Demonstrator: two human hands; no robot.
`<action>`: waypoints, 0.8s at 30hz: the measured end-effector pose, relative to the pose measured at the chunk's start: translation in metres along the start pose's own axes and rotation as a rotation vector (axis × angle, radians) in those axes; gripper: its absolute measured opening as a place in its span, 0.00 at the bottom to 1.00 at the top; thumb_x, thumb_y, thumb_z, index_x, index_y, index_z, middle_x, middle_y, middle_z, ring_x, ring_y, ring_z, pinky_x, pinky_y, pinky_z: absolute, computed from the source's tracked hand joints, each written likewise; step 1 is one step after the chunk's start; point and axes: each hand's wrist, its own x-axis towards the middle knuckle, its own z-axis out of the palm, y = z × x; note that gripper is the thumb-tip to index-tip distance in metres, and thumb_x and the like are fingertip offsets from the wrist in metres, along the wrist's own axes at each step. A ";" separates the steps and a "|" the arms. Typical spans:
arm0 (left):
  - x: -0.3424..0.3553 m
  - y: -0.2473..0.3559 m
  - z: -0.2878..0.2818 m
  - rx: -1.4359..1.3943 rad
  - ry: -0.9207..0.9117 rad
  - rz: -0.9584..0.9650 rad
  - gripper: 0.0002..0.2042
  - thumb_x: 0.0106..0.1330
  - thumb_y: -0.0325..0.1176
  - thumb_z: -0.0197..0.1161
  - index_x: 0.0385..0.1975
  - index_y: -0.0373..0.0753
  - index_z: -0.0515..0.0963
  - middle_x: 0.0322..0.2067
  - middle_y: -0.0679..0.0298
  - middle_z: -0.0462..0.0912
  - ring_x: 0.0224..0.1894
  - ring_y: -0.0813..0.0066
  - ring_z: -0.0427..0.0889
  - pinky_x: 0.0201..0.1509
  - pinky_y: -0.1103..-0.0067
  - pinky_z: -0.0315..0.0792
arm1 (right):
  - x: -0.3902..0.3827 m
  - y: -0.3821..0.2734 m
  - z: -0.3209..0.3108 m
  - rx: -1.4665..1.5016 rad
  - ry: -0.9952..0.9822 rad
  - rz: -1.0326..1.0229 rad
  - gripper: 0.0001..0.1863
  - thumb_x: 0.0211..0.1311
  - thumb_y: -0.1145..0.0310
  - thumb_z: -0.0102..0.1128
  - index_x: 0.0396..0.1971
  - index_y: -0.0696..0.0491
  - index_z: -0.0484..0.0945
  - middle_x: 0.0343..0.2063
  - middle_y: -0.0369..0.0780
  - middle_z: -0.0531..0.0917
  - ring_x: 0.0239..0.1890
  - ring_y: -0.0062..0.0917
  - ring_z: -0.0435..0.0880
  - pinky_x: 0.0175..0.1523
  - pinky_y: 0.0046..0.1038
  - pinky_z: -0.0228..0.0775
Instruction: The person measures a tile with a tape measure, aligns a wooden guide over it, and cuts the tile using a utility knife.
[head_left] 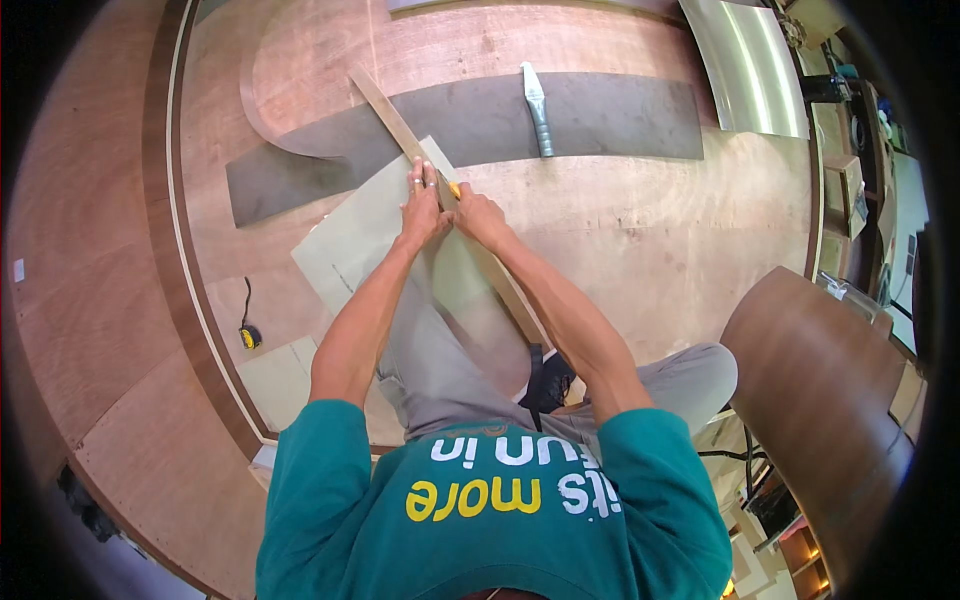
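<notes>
Pale grey-green flat sheet (345,230) — beneath long brown wood-like strip (387,113), pressed under flattened left hand (423,212); small yellow tool (454,189) gripped in right hand (480,218). Apparently scoring — needed next: strip held firm.

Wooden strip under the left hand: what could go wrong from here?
The wooden strip could pivot: the left hand presses one stretch, with both ends running well past it. The right hand holds a yellow tool close to the left hand, so a slip might hit it. The pale sheet beneath might shift too.
</notes>
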 end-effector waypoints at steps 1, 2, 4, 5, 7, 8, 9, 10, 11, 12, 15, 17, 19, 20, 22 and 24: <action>-0.002 -0.002 0.001 0.003 -0.003 -0.017 0.57 0.42 0.34 0.77 0.70 0.36 0.42 0.72 0.59 0.33 0.72 0.51 0.44 0.59 0.39 0.62 | -0.010 0.001 0.000 0.011 -0.001 0.002 0.18 0.63 0.63 0.47 0.49 0.56 0.64 0.31 0.56 0.82 0.35 0.52 0.82 0.40 0.49 0.74; -0.001 0.007 -0.003 0.002 -0.015 -0.019 0.57 0.42 0.34 0.78 0.70 0.36 0.42 0.72 0.59 0.33 0.72 0.51 0.44 0.59 0.39 0.62 | -0.018 0.011 0.001 0.003 -0.011 0.034 0.18 0.62 0.64 0.47 0.49 0.56 0.64 0.31 0.56 0.82 0.35 0.52 0.82 0.40 0.49 0.74; -0.001 0.014 -0.003 0.004 -0.015 -0.006 0.57 0.42 0.36 0.78 0.70 0.36 0.43 0.72 0.60 0.33 0.72 0.51 0.43 0.59 0.39 0.62 | -0.033 0.025 0.005 -0.005 -0.032 0.083 0.18 0.62 0.66 0.47 0.50 0.56 0.64 0.31 0.57 0.82 0.36 0.52 0.82 0.40 0.49 0.73; 0.001 0.011 -0.003 0.005 -0.002 0.006 0.57 0.43 0.36 0.78 0.70 0.36 0.43 0.72 0.60 0.33 0.72 0.51 0.43 0.59 0.39 0.62 | -0.039 0.030 0.009 0.000 -0.024 0.077 0.18 0.62 0.67 0.46 0.50 0.56 0.64 0.30 0.57 0.81 0.35 0.53 0.82 0.39 0.49 0.73; 0.000 0.004 -0.002 -0.001 0.016 0.017 0.57 0.42 0.38 0.79 0.70 0.36 0.43 0.72 0.60 0.33 0.72 0.51 0.42 0.59 0.38 0.61 | -0.058 0.042 0.019 0.011 -0.010 0.067 0.17 0.61 0.69 0.46 0.50 0.56 0.65 0.28 0.58 0.81 0.33 0.53 0.81 0.38 0.50 0.71; 0.000 0.004 0.001 0.030 -0.007 0.003 0.58 0.42 0.39 0.79 0.70 0.35 0.42 0.72 0.57 0.33 0.72 0.51 0.43 0.61 0.44 0.62 | -0.067 0.052 0.024 0.034 -0.011 0.052 0.17 0.61 0.69 0.45 0.50 0.56 0.65 0.27 0.58 0.80 0.32 0.53 0.80 0.37 0.50 0.71; 0.000 0.007 -0.001 0.064 -0.028 -0.007 0.59 0.41 0.40 0.79 0.70 0.34 0.41 0.71 0.54 0.33 0.72 0.51 0.44 0.62 0.49 0.63 | -0.079 0.060 0.027 0.058 -0.007 0.037 0.17 0.61 0.69 0.45 0.49 0.56 0.65 0.26 0.58 0.80 0.31 0.54 0.80 0.36 0.51 0.70; 0.000 0.010 -0.002 0.098 -0.049 -0.017 0.60 0.41 0.40 0.79 0.69 0.33 0.40 0.71 0.51 0.33 0.72 0.50 0.45 0.64 0.55 0.63 | -0.091 0.069 0.031 0.082 -0.004 0.023 0.16 0.61 0.70 0.45 0.49 0.56 0.65 0.25 0.58 0.79 0.30 0.54 0.79 0.35 0.51 0.69; 0.000 0.012 -0.002 0.106 -0.053 -0.019 0.60 0.41 0.40 0.79 0.69 0.32 0.40 0.71 0.51 0.33 0.72 0.51 0.45 0.64 0.56 0.63 | -0.104 0.079 0.035 0.094 0.029 -0.006 0.16 0.61 0.70 0.45 0.49 0.56 0.65 0.24 0.57 0.79 0.29 0.54 0.79 0.34 0.51 0.68; 0.000 0.013 -0.003 0.116 -0.055 -0.020 0.59 0.41 0.40 0.78 0.69 0.32 0.40 0.71 0.51 0.34 0.72 0.51 0.45 0.64 0.57 0.63 | -0.116 0.087 0.039 0.106 0.063 -0.036 0.16 0.60 0.71 0.45 0.48 0.56 0.65 0.23 0.57 0.78 0.28 0.54 0.78 0.33 0.51 0.68; 0.001 0.010 -0.005 0.116 -0.050 -0.026 0.59 0.42 0.40 0.78 0.69 0.31 0.41 0.71 0.50 0.34 0.72 0.52 0.45 0.65 0.60 0.63 | -0.149 0.101 0.045 0.086 0.068 -0.026 0.15 0.60 0.71 0.45 0.47 0.56 0.65 0.23 0.56 0.78 0.27 0.54 0.78 0.31 0.51 0.67; 0.002 0.007 -0.004 0.109 -0.043 -0.018 0.58 0.42 0.40 0.78 0.69 0.30 0.41 0.71 0.50 0.35 0.72 0.52 0.44 0.66 0.61 0.63 | -0.162 0.104 0.045 0.053 0.054 0.005 0.14 0.61 0.71 0.45 0.47 0.56 0.66 0.23 0.55 0.79 0.27 0.54 0.78 0.31 0.50 0.68; 0.005 0.006 -0.005 0.105 -0.034 0.004 0.59 0.42 0.40 0.78 0.69 0.30 0.41 0.71 0.49 0.35 0.72 0.53 0.44 0.66 0.62 0.63 | -0.170 0.105 0.042 0.018 0.056 0.024 0.14 0.61 0.71 0.44 0.47 0.56 0.66 0.23 0.55 0.79 0.27 0.53 0.78 0.31 0.50 0.68; 0.005 0.009 -0.004 0.100 -0.036 0.007 0.59 0.42 0.40 0.78 0.69 0.30 0.41 0.71 0.49 0.35 0.72 0.53 0.43 0.67 0.62 0.62 | -0.177 0.108 0.041 0.005 0.039 0.040 0.14 0.61 0.70 0.45 0.47 0.56 0.66 0.24 0.55 0.79 0.28 0.53 0.78 0.32 0.50 0.69; 0.009 0.018 -0.007 0.092 -0.035 0.021 0.59 0.43 0.40 0.78 0.69 0.30 0.40 0.71 0.49 0.35 0.72 0.52 0.43 0.67 0.64 0.62 | -0.189 0.112 0.034 -0.023 0.015 0.070 0.15 0.61 0.70 0.45 0.48 0.55 0.66 0.25 0.55 0.80 0.30 0.52 0.80 0.35 0.49 0.71; 0.013 0.004 -0.003 0.045 0.021 0.027 0.58 0.42 0.39 0.79 0.70 0.35 0.41 0.72 0.56 0.34 0.72 0.52 0.44 0.62 0.48 0.62 | -0.196 0.106 0.031 -0.042 0.002 0.079 0.15 0.61 0.69 0.45 0.48 0.54 0.66 0.26 0.54 0.81 0.30 0.51 0.80 0.34 0.49 0.71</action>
